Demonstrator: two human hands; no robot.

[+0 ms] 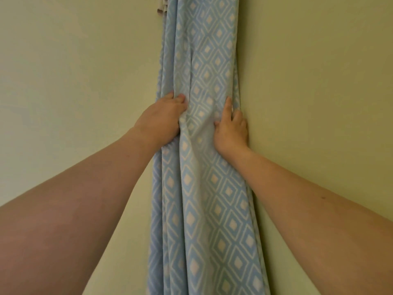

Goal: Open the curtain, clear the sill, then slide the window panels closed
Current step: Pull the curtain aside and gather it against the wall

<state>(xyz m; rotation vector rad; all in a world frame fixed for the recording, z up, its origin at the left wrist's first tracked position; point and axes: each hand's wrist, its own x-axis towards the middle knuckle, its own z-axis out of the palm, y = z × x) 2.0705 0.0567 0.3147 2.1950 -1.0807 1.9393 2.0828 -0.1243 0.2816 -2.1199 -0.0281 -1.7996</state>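
Observation:
A light blue curtain [209, 60] with a white diamond pattern hangs bunched into a narrow column in the corner where two walls meet. My left hand [161, 118] grips the folds on the curtain's left side, fingers curled into the cloth. On the right edge, my right hand [232, 128] clasps the fabric, its fingers tucked behind the edge against the wall. Both hands squeeze the cloth together at mid height. No window or sill is in view.
Pale yellow-green walls [74, 71] fill both sides of the view. A small pale fitting [162, 8] shows at the top, just left of the curtain. Both bare forearms reach up from the lower corners.

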